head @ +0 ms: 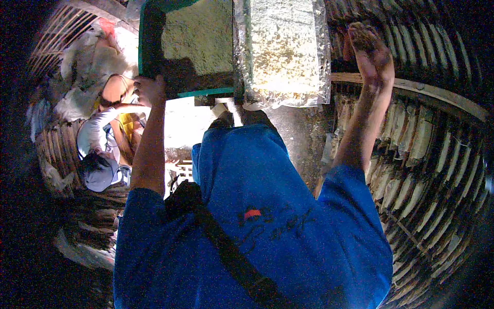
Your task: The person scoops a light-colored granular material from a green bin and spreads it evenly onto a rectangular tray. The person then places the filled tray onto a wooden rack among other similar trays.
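Note:
My left hand (149, 89) is at the near left corner of a green plastic crate (204, 92), its fingers curled against the rim. Pale, crumbly material (198, 38) lies inside the crate, partly in shadow. Directly to the right is a tray lined with clear plastic film (323, 77), holding whitish and yellowish flakes (283, 58). My right hand (364, 40) is raised beyond that tray's right side, in front of dark racks. Its fingers are dim and blurred, so whether it holds anything is unclear.
Racks of closely spaced pale slats or sheets (417, 135) curve along the right, with a wooden rail (436, 90) across them. At left, another person in a cap (101, 174) bends low near whitish plastic sheeting (81, 77). Dark floor (305, 131) shows beside my legs.

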The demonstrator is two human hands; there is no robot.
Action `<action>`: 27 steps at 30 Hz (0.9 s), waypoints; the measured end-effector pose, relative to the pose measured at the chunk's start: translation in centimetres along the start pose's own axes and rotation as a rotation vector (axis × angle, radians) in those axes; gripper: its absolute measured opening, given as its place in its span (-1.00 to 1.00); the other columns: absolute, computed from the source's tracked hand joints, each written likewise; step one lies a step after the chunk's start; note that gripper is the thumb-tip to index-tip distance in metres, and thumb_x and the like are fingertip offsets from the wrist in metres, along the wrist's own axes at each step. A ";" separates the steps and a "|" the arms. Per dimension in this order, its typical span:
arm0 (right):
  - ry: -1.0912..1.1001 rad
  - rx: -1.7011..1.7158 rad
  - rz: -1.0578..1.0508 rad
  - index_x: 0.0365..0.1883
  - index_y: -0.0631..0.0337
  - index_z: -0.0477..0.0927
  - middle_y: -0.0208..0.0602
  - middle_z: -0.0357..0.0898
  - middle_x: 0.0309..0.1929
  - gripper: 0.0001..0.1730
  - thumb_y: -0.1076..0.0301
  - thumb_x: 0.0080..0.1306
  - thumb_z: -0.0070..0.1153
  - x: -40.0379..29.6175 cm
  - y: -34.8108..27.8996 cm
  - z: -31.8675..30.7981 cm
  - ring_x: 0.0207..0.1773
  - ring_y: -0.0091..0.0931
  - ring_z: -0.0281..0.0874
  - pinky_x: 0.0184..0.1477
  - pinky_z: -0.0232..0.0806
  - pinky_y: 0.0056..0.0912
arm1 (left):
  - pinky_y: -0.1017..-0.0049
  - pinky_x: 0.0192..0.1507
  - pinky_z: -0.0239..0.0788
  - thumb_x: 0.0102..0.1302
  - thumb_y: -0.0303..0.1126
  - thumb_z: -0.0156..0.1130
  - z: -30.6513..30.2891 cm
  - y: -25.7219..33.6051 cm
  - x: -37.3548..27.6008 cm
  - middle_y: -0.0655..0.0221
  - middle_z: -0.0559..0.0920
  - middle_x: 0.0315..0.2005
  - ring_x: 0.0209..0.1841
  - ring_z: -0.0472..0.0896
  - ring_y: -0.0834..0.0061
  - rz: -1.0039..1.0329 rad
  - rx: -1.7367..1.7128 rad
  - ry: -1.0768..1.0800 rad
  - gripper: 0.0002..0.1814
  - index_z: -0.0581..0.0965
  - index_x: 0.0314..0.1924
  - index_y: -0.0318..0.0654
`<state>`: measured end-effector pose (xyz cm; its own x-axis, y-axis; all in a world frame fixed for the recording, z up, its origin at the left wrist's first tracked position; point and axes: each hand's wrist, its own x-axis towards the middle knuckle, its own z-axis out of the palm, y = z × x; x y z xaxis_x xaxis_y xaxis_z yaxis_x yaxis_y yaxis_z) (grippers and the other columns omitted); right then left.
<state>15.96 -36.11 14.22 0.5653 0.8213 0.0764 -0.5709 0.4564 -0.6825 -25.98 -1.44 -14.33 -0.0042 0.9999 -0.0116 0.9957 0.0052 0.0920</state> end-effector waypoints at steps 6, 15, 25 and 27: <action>-0.128 -0.176 -0.056 0.06 0.53 0.47 0.16 0.49 0.17 -0.53 0.27 0.34 0.03 3.0 0.0 1.6 0.26 -0.02 0.42 0.43 0.16 0.06 | 0.04 0.02 0.49 0.05 0.17 0.28 5.4 -2.5 2.1 0.09 0.44 0.17 0.14 0.51 0.07 0.091 0.037 0.126 0.05 0.17 0.37 -0.42; 0.554 -0.441 -0.119 0.15 0.58 0.35 0.22 0.42 0.20 -0.62 0.54 0.44 -0.28 9.4 2.2 9.4 0.29 -0.01 0.36 0.44 0.16 0.09 | 0.03 0.03 0.48 0.11 0.17 0.26 -2.0 0.5 -0.7 0.11 0.43 0.15 0.13 0.51 0.07 -0.116 -0.075 -0.121 0.04 0.13 0.38 -0.44; -0.516 0.112 0.150 0.23 0.60 0.31 0.26 0.40 0.23 -0.55 0.54 0.42 -0.23 13.7 0.4 -0.8 0.32 0.02 0.34 0.42 0.16 0.18 | 0.06 0.02 0.48 0.10 0.11 0.31 -2.3 0.5 -1.3 0.13 0.46 0.12 0.11 0.52 0.11 -0.040 -0.001 0.002 -0.02 0.20 0.34 -0.42; -0.352 0.137 0.120 0.25 0.60 0.29 0.27 0.38 0.25 -0.53 0.53 0.42 -0.22 12.3 0.3 -1.3 0.34 0.02 0.32 0.42 0.16 0.17 | 0.05 0.02 0.48 0.10 0.11 0.30 -1.5 0.3 -1.2 0.13 0.46 0.13 0.12 0.52 0.10 -0.021 -0.022 0.017 -0.02 0.19 0.34 -0.41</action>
<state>23.54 -26.28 13.98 0.2644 0.9278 0.2631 -0.7077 0.3720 -0.6006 -25.83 -2.61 -12.84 -0.0272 0.9996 0.0034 0.9931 0.0266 0.1138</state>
